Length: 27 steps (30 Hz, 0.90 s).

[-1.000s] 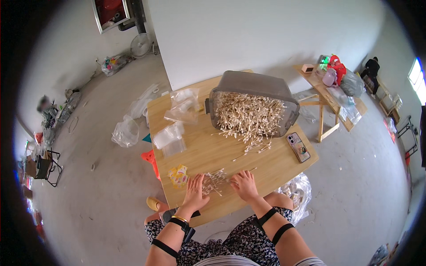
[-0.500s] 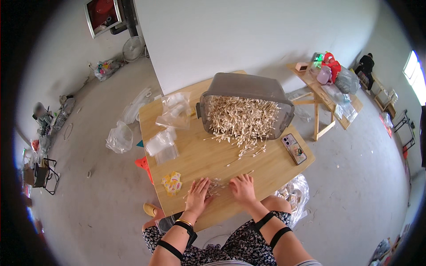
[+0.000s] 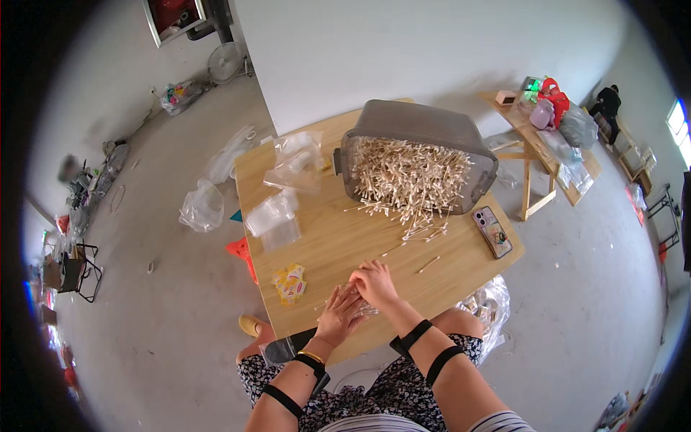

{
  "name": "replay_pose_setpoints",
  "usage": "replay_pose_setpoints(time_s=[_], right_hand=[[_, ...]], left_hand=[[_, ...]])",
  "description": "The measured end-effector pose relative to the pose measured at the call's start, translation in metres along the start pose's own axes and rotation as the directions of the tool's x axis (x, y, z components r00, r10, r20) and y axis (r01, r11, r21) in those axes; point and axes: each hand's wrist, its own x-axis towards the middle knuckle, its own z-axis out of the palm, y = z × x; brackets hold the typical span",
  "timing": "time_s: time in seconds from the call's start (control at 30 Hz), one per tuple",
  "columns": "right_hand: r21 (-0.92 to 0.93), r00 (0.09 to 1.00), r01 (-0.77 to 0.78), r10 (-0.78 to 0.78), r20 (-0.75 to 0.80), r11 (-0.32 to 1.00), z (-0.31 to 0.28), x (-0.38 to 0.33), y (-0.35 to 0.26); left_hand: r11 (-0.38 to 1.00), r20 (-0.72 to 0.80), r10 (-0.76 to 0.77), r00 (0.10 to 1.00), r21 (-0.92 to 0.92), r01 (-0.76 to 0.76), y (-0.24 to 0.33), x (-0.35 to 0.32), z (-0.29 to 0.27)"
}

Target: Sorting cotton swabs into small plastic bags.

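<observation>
My left hand (image 3: 341,315) lies over a small pile of cotton swabs (image 3: 368,309) near the table's front edge, its fingers stretched out. Right beside its fingertips is my right hand (image 3: 374,284), with the fingers bent inward. What its fingertips hold, if anything, is hidden. Beyond them a grey plastic bin (image 3: 414,119) rests on its side. A heap of cotton swabs (image 3: 410,173) spills from its mouth onto the wooden table (image 3: 331,241). One loose swab (image 3: 430,264) lies right of my hands.
Yellow-and-white packets (image 3: 289,283) lie left of my hands, with clear plastic bags (image 3: 277,219) behind them. A phone (image 3: 493,232) sits at the table's right edge. A second wooden table (image 3: 536,140) holds bags and a red item. A person (image 3: 606,108) is at the far right.
My right hand has moved left, up against my left hand and the small swab pile. The left hand stays on the pile. The whole view has shifted slightly.
</observation>
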Motion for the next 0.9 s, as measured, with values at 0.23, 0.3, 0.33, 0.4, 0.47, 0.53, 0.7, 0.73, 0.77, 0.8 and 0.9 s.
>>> replay_pose_setpoints(time_s=[0.23,0.3,0.33,0.4,0.47,0.53,0.7,0.73,0.77,0.8,0.9], right_hand=[[0.159,0.979,-0.072,0.100,-0.175,0.985,-0.028,-0.020,0.005],[0.115,0.982,-0.103,0.119,-0.143,0.988,-0.037,-0.038,0.012],[0.076,0.984,-0.129,0.137,-0.112,0.989,-0.039,-0.048,0.013],[0.085,0.990,-0.116,0.122,-0.074,0.990,-0.034,-0.058,-0.001],[0.094,0.993,-0.106,0.110,-0.041,0.990,-0.028,-0.065,-0.014],[0.060,0.992,-0.114,0.117,-0.042,0.992,-0.021,-0.066,-0.025],[-0.103,0.986,-0.168,0.168,-0.010,0.980,-0.008,-0.053,-0.039],[-0.177,0.980,-0.198,0.201,0.002,0.964,-0.005,-0.050,-0.038],[-0.182,0.979,-0.199,0.203,0.002,0.963,-0.001,-0.046,-0.037],[-0.205,0.976,-0.216,0.214,-0.032,0.955,0.003,-0.042,-0.036],[-0.214,0.971,-0.238,0.233,-0.050,0.947,0.013,-0.035,-0.043]], left_hand=[[0.961,-0.021,-0.273,0.962,0.047,0.273,0.005,-0.032,-0.039],[0.953,-0.035,-0.293,0.955,0.066,0.295,0.000,-0.036,-0.044],[0.954,-0.035,-0.292,0.956,0.063,0.293,-0.001,-0.038,-0.045],[0.939,-0.006,-0.339,0.941,0.062,0.339,-0.005,-0.044,-0.050],[0.936,-0.003,-0.345,0.939,0.072,0.344,-0.006,-0.048,-0.051],[0.932,-0.002,-0.354,0.935,0.087,0.353,-0.005,-0.051,-0.053],[0.923,0.056,-0.382,0.923,0.066,0.378,0.000,-0.049,-0.047],[0.924,0.056,-0.380,0.924,0.063,0.376,0.002,-0.044,-0.044],[0.933,0.032,-0.359,0.933,0.026,0.358,0.004,-0.037,-0.039],[0.941,0.008,-0.338,0.941,-0.012,0.338,0.006,-0.031,-0.035],[0.937,-0.005,-0.346,0.938,-0.059,0.345,0.001,-0.021,-0.024]])
